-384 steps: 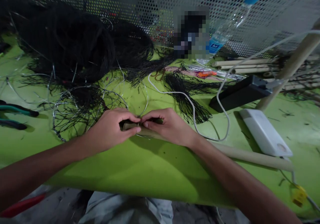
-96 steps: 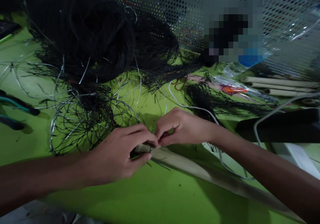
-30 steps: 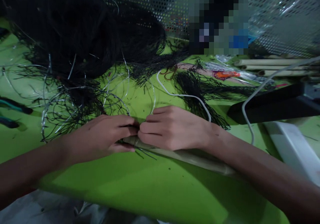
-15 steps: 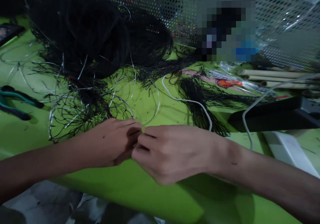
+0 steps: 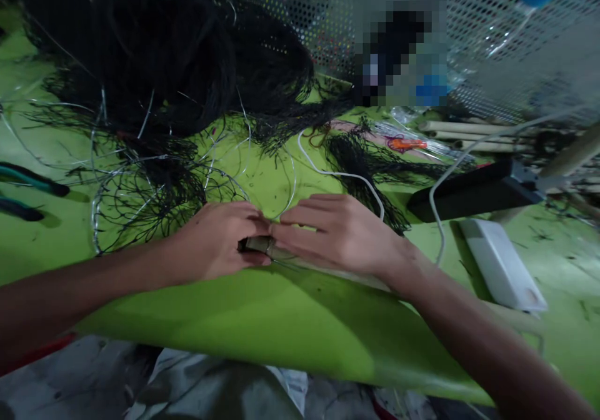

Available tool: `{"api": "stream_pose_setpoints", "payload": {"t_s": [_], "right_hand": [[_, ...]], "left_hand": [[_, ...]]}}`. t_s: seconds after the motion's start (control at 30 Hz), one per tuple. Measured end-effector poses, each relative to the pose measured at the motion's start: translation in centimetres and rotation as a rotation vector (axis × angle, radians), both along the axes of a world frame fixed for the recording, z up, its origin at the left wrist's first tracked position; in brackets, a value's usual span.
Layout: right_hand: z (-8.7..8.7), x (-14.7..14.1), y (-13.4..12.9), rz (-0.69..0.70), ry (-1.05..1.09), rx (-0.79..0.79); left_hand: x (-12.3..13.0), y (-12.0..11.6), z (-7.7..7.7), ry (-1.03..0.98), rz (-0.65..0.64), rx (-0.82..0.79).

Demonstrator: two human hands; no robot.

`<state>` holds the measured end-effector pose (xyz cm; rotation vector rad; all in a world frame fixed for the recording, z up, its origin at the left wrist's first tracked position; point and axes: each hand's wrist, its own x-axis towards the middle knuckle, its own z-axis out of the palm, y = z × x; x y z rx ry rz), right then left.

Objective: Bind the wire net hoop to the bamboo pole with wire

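Observation:
My left hand (image 5: 227, 239) is closed around the end of a pale stick (image 5: 360, 276), just above the green table's front edge. A thin wire or thread seems wound round the stick near my left thumb. My right hand (image 5: 332, 229) lies over the same stick, its fingertips pressed together beside my left fingers; its thumb is hidden. Behind my left hand spreads a black net (image 5: 140, 207) on a silvery wire hoop (image 5: 95, 220). A black net bundle (image 5: 351, 157) lies beyond my right hand, with a white cord (image 5: 337, 173) across it.
A large black net heap (image 5: 154, 51) fills the back left. Pliers (image 5: 32, 179) lie at the left. A black box (image 5: 478, 189), a white block (image 5: 504, 264) and several pale sticks (image 5: 459, 129) are at the right. Behind stands a perforated panel (image 5: 497, 32). A person shows, blurred out.
My right hand has turned and its fingers have straightened, exposing the stick between my hands. Both hands sit slightly higher in view. The view has shifted a little to the right.

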<state>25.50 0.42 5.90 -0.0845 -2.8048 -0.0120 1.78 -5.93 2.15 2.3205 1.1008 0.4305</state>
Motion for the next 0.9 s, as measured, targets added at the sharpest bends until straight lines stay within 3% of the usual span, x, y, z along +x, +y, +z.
{"api": "stream_pose_setpoints", "payload": {"t_s": [0.13, 0.2, 0.27, 0.33, 0.43, 0.6, 0.9], "right_hand": [[-1.3, 0.8, -1.1, -0.196, -0.043, -0.451], [-1.6, 1.0, -1.6, -0.273, -0.01, -0.555], [-1.8, 1.0, -1.8, -0.285, 0.069, -0.525], [-1.7, 0.9, -1.7, -0.205, 0.076, -0.401], [-0.8, 0.4, -1.0, -0.076, -0.05, -0.227], [1.4, -1.1, 0.7, 0.056, -0.268, -0.08], [3.5, -4.7, 2.1, 0.101, -0.63, -0.089]], "left_hand": [[-0.1, 0.2, -0.3, -0.122, 0.008, -0.043], [-0.1, 0.2, -0.2, -0.137, 0.026, -0.043], [0.0, 0.2, 0.0, -0.147, 0.041, -0.051], [0.1, 0.3, 0.3, -0.163, 0.046, -0.088], [0.5, 0.4, 0.8, -0.166, 0.07, -0.168], [0.6, 0.6, 1.1, -0.136, 0.099, -0.21], [0.0, 0.5, 0.4, -0.226, 0.12, -0.33]]}}
